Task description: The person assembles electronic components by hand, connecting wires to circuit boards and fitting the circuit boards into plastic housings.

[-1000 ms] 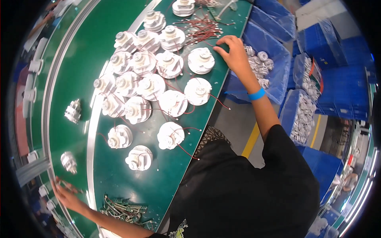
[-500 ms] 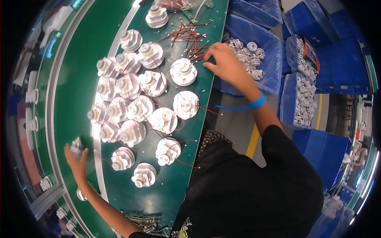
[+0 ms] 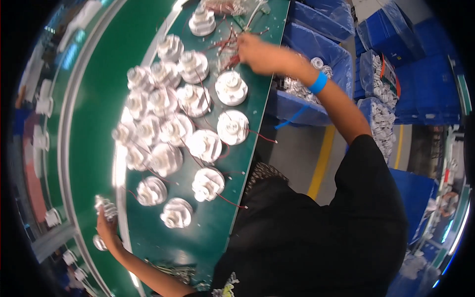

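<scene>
My left hand (image 3: 108, 227) is closed around a white stepped unit with a round hub (image 3: 105, 205), over the green conveyor at the left. Another white unit (image 3: 100, 242) lies close to its wrist. At the far end of the table, my right hand (image 3: 253, 53), slightly blurred, has its fingers drawn together on red wires (image 3: 233, 60) with small white connectors. Nearest to it stands a white round unit (image 3: 231, 88). Several similar white units (image 3: 166, 159) stand grouped on the green table, some with thin red leads.
Blue lined bins (image 3: 302, 106) of white parts stand to the right of the table. A metal rail (image 3: 120, 173) divides table from conveyor belt (image 3: 94, 99). Metal pieces (image 3: 173, 271) lie at the near end; a plastic bag (image 3: 222, 7) lies at the far end.
My right hand has moved left and farther away, over the wire pile. My left hand has come nearer along the conveyor together with the white unit.
</scene>
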`<move>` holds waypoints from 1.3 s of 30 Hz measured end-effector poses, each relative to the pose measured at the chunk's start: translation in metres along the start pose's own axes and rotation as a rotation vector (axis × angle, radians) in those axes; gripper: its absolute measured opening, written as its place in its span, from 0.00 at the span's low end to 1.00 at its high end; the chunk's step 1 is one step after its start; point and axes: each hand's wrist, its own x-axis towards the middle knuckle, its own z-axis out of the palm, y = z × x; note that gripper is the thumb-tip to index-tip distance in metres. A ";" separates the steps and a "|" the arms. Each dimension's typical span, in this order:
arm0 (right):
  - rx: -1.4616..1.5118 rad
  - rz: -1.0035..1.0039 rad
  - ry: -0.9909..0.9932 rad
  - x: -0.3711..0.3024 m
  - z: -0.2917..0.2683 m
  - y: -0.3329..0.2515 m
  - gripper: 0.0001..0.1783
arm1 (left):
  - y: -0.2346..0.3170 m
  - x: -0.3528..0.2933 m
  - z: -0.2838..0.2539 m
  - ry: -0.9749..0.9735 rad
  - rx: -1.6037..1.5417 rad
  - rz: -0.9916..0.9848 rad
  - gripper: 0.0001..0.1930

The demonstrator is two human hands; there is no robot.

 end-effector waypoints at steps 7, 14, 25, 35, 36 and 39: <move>0.828 0.383 -0.349 0.022 -0.075 0.024 0.11 | -0.047 -0.154 0.036 -0.259 -1.089 0.060 0.32; 1.627 0.215 -0.073 -0.047 -0.063 -0.062 0.37 | -0.078 -0.235 0.137 0.499 0.000 0.285 0.41; 1.693 0.055 -1.030 -0.038 -0.078 -0.341 0.19 | -0.095 -0.266 0.156 0.463 0.002 0.277 0.52; 1.642 0.052 -0.627 -0.038 -0.012 -0.396 0.08 | -0.104 -0.284 0.161 0.518 0.078 0.201 0.47; 1.646 0.046 -0.539 -0.038 -0.008 -0.398 0.08 | -0.103 -0.283 0.160 0.527 0.140 0.216 0.47; 1.552 0.008 -0.418 -0.036 -0.005 -0.398 0.07 | -0.104 -0.284 0.160 0.539 0.186 0.206 0.46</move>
